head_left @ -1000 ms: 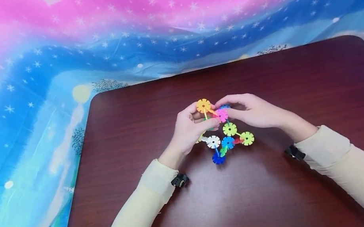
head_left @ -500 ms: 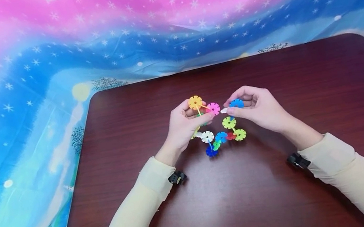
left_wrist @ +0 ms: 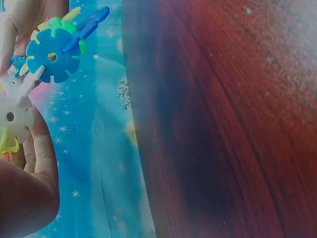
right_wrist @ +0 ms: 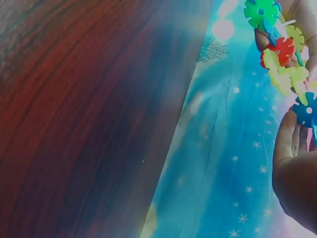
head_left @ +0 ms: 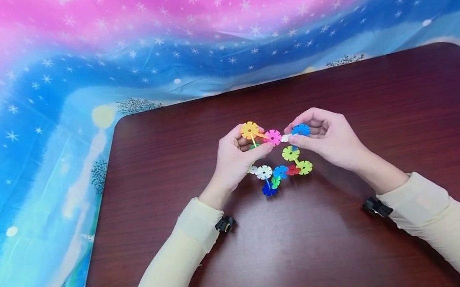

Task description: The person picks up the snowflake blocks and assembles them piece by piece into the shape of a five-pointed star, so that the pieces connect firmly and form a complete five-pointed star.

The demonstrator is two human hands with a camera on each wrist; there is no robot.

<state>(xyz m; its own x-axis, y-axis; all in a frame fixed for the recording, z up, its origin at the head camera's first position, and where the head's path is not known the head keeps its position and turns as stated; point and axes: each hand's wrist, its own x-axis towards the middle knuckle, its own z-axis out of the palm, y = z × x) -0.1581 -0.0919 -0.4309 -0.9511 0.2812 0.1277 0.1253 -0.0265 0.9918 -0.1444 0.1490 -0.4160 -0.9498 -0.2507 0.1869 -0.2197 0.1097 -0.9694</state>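
Observation:
Notched plastic building discs in many colours are slotted together into a loop held above the table. At its upper left, my left hand point(head_left: 232, 159) pinches the chain beside an orange disc point(head_left: 249, 130) and a pink disc point(head_left: 273, 137). My right hand point(head_left: 330, 136) pinches a white disc point(head_left: 285, 138) joined to a blue disc point(head_left: 301, 130). The white disc's edge meets the pink one; whether their slots interlock is too small to tell. Yellow-green discs point(head_left: 290, 153), a red disc point(right_wrist: 283, 49) and a second white disc point(head_left: 264, 172) hang below. Fingers hide part of the chain.
A dark red-brown wooden table point(head_left: 303, 253) with rounded corners lies under both hands. Behind it hangs a pink and blue snowflake-patterned cloth point(head_left: 193, 33). Black straps point(head_left: 377, 206) sit at both wrists, by cream sleeves point(head_left: 416, 191).
Both hands first draw apart, baring a white disc between the right fingers and a gap to the pink disc. Now the pink and white discs meet, as the left side has shifted slightly right.

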